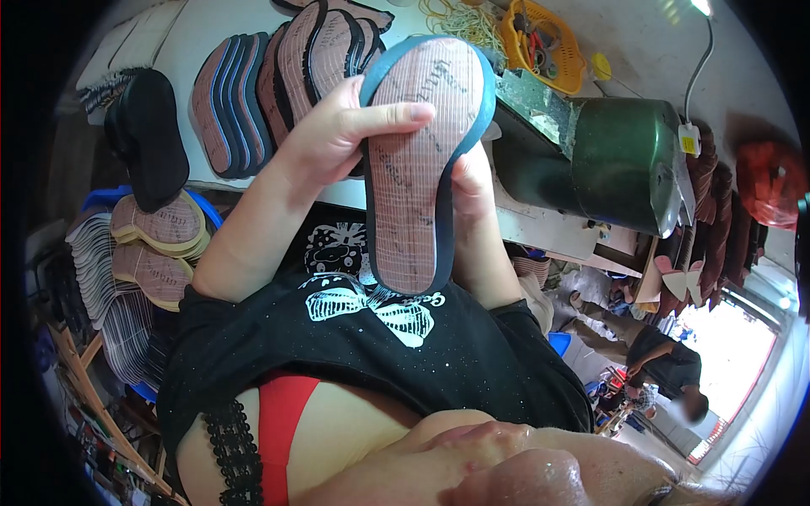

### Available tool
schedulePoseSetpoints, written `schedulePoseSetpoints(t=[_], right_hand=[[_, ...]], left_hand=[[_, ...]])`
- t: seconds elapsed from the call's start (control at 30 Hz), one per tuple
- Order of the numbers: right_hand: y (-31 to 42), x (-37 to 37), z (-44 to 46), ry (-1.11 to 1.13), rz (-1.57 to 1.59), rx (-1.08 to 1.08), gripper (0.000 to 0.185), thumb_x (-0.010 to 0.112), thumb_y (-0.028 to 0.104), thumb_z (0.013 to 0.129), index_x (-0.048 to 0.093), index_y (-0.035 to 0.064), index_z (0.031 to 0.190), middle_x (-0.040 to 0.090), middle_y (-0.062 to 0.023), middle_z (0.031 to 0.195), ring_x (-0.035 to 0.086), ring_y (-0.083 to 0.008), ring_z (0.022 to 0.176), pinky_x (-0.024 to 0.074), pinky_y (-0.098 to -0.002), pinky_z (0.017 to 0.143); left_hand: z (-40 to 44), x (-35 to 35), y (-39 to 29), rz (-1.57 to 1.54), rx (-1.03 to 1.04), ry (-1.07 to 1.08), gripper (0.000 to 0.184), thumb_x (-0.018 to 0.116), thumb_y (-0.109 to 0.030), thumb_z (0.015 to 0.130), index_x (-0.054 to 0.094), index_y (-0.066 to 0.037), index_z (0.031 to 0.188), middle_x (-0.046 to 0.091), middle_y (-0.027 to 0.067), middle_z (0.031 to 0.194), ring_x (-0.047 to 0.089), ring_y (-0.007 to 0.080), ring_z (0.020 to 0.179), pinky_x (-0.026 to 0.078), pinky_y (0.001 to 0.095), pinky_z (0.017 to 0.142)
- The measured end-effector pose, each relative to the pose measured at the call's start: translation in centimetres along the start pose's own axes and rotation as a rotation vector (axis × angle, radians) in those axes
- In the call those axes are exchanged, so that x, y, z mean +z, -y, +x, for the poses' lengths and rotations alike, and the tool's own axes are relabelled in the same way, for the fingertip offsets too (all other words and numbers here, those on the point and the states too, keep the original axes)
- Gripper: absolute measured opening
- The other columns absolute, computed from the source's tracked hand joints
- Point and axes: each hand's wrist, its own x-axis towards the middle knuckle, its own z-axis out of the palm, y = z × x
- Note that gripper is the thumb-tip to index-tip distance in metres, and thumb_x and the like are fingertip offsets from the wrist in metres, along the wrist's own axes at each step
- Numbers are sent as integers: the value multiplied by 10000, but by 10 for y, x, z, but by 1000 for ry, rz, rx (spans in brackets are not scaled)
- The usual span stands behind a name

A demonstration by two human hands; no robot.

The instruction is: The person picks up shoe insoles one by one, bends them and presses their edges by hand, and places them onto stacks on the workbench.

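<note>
We've got one shoe-shaped sole (411,185) up in both hands, btwn the black shirt (506,346) and the table (192,72), brown striped face toward us, dark edge w/ teal round the wide end. L hand (333,131) grips near the wide end, thumb flat across the top, fingers mostly hidden underneath; R hand (474,184) has the opp. side near the narrowing, thumb by the edge, fingers out of view behind. We'd guess foam: light, bendy, not slippery or fragile, tho the top layer might crease. Best hold prob. by both side edges, thumbs on top, fingers under. Farther out: sole stacks (218,105) on the table, yellow basket (575,69) w/ tools, green machine (624,164) to the R, person (662,363) in bkgd.
</note>
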Motion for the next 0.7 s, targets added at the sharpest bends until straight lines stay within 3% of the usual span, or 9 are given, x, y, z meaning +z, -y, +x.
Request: schedulePoseSetpoints(t=[0.17, 0.2, 0.3, 0.33, 0.37, 0.47, 0.5, 0.63, 0.7], right_hand=[[20, -10, 6, 88, -271, 69, 571, 845, 137, 683, 573, -45, 1152, 662, -87, 1054, 640, -181, 951, 525, -320, 836], [28, -7, 7, 123, -398, 89, 421, 795, 112, 747, 609, -39, 1093, 680, -62, 956, 644, -127, 835, 538, -267, 729], [36, 13, 11, -79, -769, 79, 230, 686, 95, 856, 639, -26, 1046, 683, -46, 907, 618, -75, 774, 512, -222, 627], [35, 11, 12, -99, -823, 95, 219, 677, 59, 854, 625, -40, 1043, 680, -68, 919, 624, -79, 784, 517, -223, 644], [37, 11, 11, -92, -797, 106, 209, 677, 54, 854, 624, -41, 1033, 681, -73, 909, 632, -84, 775, 525, -224, 642], [35, 16, 10, -96, -894, 45, 166, 683, 67, 852, 639, -29, 979, 687, -56, 853, 638, -74, 738, 529, -214, 617], [33, 17, 8, -111, -952, 9, 151, 686, 77, 851, 647, -22, 957, 690, -46, 830, 636, -66, 723, 527, -209, 606], [33, 14, 5, -75, -803, 80, 156, 719, 13, 797, 613, -36, 901, 683, -98, 811, 655, -113, 707, 547, -240, 618], [33, 5, 3, 45, -531, 68, 189, 724, -4, 783, 600, -38, 922, 675, -108, 801, 657, -133, 706, 551, -256, 641]], left_hand=[[-2, 6, -3, 176, 15, -44, 361, 734, -173, 811, 615, 20, 1092, 665, 65, 972, 628, 121, 872, 491, 260, 835], [-4, 5, -6, 232, 24, -52, 361, 735, -175, 809, 616, 20, 1088, 665, 64, 967, 628, 120, 862, 491, 258, 830], [3, -7, -6, 785, 49, -271, 509, 804, -279, 737, 608, 65, 1056, 669, 96, 933, 640, 156, 830, 499, 283, 817], [4, -9, -6, 1005, 58, -360, 545, 820, -299, 716, 605, 75, 1048, 670, 102, 923, 643, 167, 825, 500, 291, 818], [5, -7, -7, 829, 8, -285, 454, 783, -180, 757, 588, 37, 1105, 662, 79, 989, 627, 129, 895, 492, 285, 866], [10, -1, 9, 760, 270, -316, 576, 809, -167, 721, 529, 34, 1183, 636, 96, 1062, 613, 149, 958, 481, 298, 898], [10, -3, 9, 733, 246, -277, 672, 823, -137, 690, 475, 32, 1240, 613, 108, 1109, 600, 166, 1003, 471, 312, 922], [11, -2, 9, 535, 170, -203, 625, 800, -87, 701, 486, 28, 1228, 620, 99, 1078, 607, 157, 979, 484, 297, 900], [9, 2, 10, 344, 135, -188, 604, 789, -68, 706, 490, 24, 1222, 621, 95, 1067, 610, 150, 966, 490, 290, 887]])
